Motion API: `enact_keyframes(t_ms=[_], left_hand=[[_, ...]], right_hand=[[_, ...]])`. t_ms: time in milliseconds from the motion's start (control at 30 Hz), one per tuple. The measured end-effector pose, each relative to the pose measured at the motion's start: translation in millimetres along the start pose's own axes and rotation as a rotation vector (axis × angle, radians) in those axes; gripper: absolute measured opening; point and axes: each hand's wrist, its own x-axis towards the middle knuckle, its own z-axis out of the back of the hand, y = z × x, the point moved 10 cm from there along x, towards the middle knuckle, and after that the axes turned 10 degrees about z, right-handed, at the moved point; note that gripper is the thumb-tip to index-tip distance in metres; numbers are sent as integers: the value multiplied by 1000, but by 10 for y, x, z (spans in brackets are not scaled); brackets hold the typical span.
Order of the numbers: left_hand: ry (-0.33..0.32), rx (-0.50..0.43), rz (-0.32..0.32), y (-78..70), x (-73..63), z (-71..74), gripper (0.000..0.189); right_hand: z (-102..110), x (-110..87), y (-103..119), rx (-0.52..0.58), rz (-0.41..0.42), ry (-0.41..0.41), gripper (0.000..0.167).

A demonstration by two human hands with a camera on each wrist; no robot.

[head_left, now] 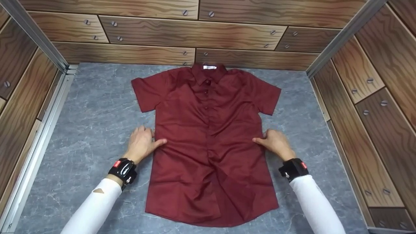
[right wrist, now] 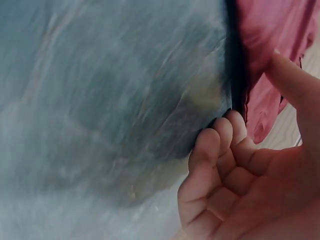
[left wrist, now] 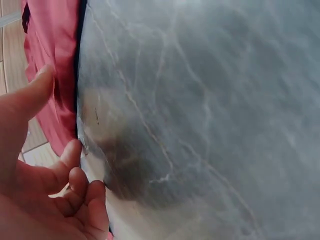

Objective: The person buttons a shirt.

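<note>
A dark red short-sleeved button-up shirt (head_left: 208, 130) lies face up and spread out, its collar at the far side and hem toward me. At its left edge is my left hand (head_left: 143, 143), thumb over the fabric, fingers beside the edge. My right hand (head_left: 276, 143) mirrors it at the right edge. In the left wrist view, the thumb (left wrist: 37, 92) stands well apart from the loosely bent fingers, with the shirt's side between them. The right wrist view has the right thumb (right wrist: 290, 75) over the cloth and fingertips (right wrist: 206, 142) down by the edge.
The shirt rests on a grey marbled tabletop (head_left: 97, 97). Wood-patterned panels (head_left: 195, 32) stand behind and on both sides, with metal rails (head_left: 42, 130) along the corners. Creases run across the shirt's lower front.
</note>
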Motion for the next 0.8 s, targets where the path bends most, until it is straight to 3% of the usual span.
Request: enact_keyframes(t_ms=[267, 567, 700, 800], left_hand=[[98, -121, 38, -9, 56, -50, 26], [188, -427, 180, 57, 117, -77, 19], [245, -608, 265, 98, 125, -98, 34], [248, -708, 300, 109, 151, -68, 53]], right_hand=[[-36, 40, -29, 184, 17, 62, 30], [-38, 44, 1, 535, 5, 77, 17], [-37, 59, 6, 646, -16, 64, 23], [-28, 66, -30, 722, -72, 35, 27]])
